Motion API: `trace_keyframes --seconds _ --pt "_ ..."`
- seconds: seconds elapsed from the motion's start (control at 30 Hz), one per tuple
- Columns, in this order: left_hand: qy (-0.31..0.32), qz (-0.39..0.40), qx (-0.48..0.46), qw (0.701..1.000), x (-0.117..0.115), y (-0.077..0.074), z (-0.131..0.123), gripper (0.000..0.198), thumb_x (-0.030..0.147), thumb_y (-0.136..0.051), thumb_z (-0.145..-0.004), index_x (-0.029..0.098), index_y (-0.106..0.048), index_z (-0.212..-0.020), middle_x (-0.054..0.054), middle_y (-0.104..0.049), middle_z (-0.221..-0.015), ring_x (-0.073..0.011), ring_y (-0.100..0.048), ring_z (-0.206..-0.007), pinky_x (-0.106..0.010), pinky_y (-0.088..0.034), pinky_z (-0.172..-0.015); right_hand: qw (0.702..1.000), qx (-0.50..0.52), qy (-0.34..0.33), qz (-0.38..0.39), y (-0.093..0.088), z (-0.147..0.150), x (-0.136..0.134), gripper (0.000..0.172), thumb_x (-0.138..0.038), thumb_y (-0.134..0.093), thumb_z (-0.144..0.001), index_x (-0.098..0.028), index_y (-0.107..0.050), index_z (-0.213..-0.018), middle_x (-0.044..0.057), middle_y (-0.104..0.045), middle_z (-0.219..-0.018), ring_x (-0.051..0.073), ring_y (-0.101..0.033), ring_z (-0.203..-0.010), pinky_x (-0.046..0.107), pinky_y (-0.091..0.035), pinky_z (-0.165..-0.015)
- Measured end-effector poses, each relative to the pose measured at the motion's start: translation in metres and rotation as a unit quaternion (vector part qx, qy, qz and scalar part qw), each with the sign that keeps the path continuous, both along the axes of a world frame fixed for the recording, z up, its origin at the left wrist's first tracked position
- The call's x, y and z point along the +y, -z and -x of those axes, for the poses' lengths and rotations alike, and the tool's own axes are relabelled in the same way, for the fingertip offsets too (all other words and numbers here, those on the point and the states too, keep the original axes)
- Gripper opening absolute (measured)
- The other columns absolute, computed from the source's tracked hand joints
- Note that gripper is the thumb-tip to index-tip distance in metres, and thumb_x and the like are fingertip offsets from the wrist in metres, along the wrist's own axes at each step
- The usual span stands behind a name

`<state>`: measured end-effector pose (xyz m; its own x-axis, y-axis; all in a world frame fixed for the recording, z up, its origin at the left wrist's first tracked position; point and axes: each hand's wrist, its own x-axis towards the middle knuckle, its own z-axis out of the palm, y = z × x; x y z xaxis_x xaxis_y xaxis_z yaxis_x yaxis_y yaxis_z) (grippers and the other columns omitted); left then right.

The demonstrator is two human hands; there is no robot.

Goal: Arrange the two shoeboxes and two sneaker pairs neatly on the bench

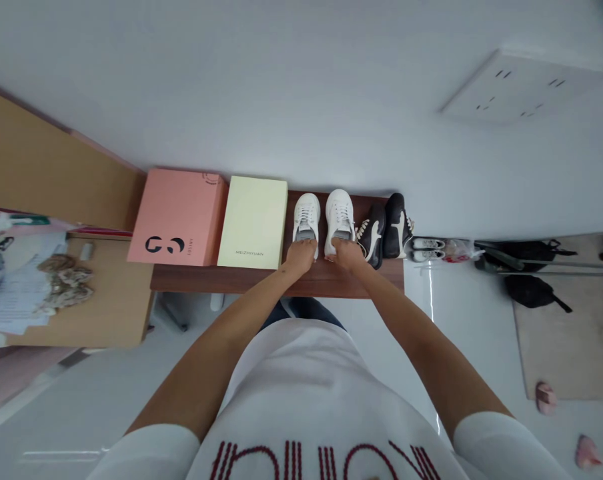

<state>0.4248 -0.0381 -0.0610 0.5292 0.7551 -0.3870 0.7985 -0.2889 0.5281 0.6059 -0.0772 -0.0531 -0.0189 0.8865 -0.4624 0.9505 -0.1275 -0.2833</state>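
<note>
Two white sneakers stand side by side on the brown wooden table (221, 280), toes toward the wall. My left hand (300, 256) grips the heel of the left white sneaker (307, 212). At the heel of the right white sneaker (340, 210), my right hand (345, 253) has its fingers closed around the opening. Just right of it are a black sneaker with cream laces (374, 233) and its mate, another black sneaker (395, 223). To the left lie a pale yellow shoe box (255, 220) and a pink shoe box (179, 213).
A desk (116, 293) with papers and a patterned hair scrunchie (64, 277) stands at the left. Right of the table, a low rack holds white shoes (428, 244) and black bags (531, 290). Pink slippers (545, 397) lie on the floor. The wall borders the table's far side.
</note>
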Motion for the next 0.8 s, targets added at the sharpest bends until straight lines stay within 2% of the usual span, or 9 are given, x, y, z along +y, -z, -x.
trace_keyframes --seconds 0.27,0.6,0.8 --pt "-0.035 -0.002 -0.008 0.999 0.004 0.011 -0.011 0.025 0.012 -0.061 -0.091 0.010 -0.066 -0.116 -0.025 -0.067 -0.121 -0.0393 -0.060 -0.126 -0.049 -0.037 -0.113 0.999 -0.027 -0.030 0.006 0.011 0.010 0.009 0.033 -0.037 -0.080 -0.085 -0.020 -0.065 -0.110 0.018 -0.076 -0.110 0.034 -0.071 -0.106 0.038 -0.051 -0.090" --pt "-0.045 -0.006 0.013 0.999 0.005 0.019 -0.018 0.022 0.012 -0.058 -0.093 0.009 -0.068 -0.113 -0.024 -0.068 -0.116 -0.0379 -0.060 -0.124 -0.048 -0.037 -0.111 1.000 0.019 -0.019 0.002 0.024 0.013 0.016 0.030 -0.026 -0.080 -0.083 -0.019 -0.067 -0.109 0.022 -0.076 -0.112 0.038 -0.071 -0.106 0.044 -0.052 -0.095" --pt "-0.072 0.006 0.002 0.997 0.004 0.027 -0.021 0.027 0.013 -0.047 -0.098 0.008 -0.069 -0.113 -0.025 -0.068 -0.118 -0.0373 -0.061 -0.124 -0.047 -0.035 -0.113 1.000 0.021 -0.006 0.003 0.030 0.019 0.013 0.030 -0.019 -0.078 -0.083 -0.017 -0.066 -0.111 0.021 -0.075 -0.110 0.037 -0.070 -0.106 0.045 -0.051 -0.097"
